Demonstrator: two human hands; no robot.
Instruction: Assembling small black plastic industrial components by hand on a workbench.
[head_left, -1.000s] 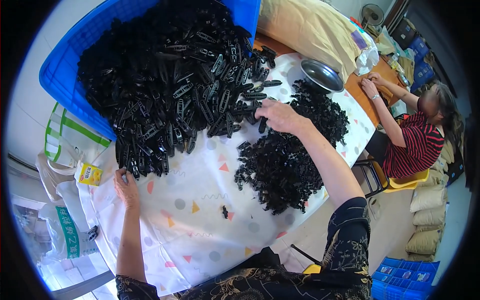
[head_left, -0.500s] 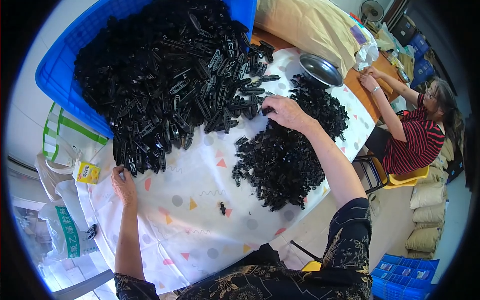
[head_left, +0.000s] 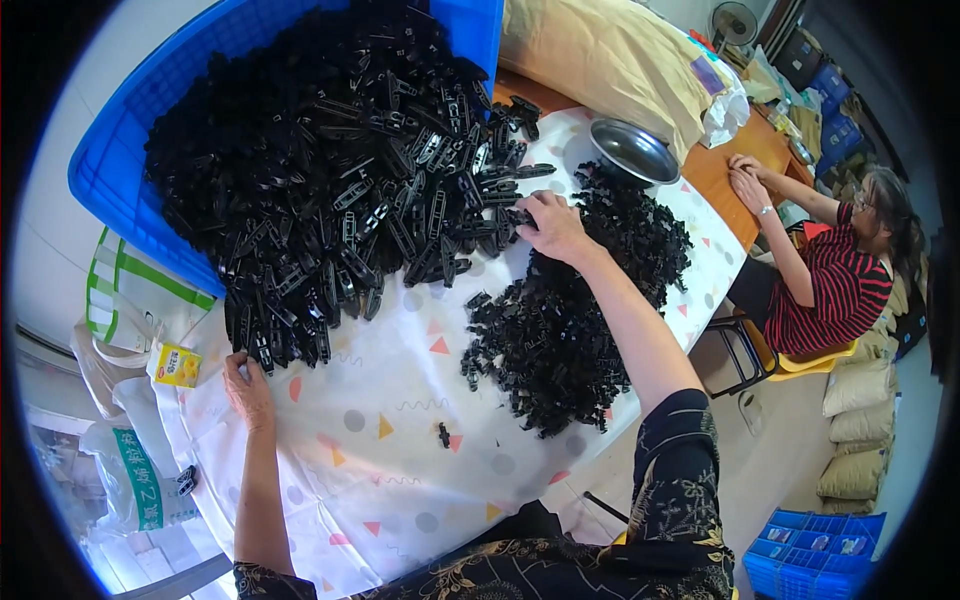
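Long black plastic clip-like parts (head_left: 350,215) spill in a large heap from a tipped blue crate (head_left: 120,170) onto the table. At the heap's near left tip is my left hand (head_left: 248,393), fingers curled and closed against the lowest parts; what they hold is hidden. My right hand (head_left: 555,228) reaches to the heap's right edge, its fingers bent closed around a black plastic part that is mostly covered. Under my right forearm lies a second pile of small black pieces (head_left: 550,340). One small black piece (head_left: 444,435) rests alone on the patterned tablecloth (head_left: 380,500).
A steel bowl (head_left: 634,152) stands behind the small-piece pile, beside a big tan sack (head_left: 600,70). Left are a yellow box (head_left: 177,366) and bags (head_left: 120,480). A co-worker in a striped shirt (head_left: 825,290) sits right, near stacked sacks (head_left: 855,430) and blue crates (head_left: 815,550).
My right hand has shifted slightly left toward the long parts. My left hand stays at the heap's tip, a little lower in the picture. The view has tilted slightly.
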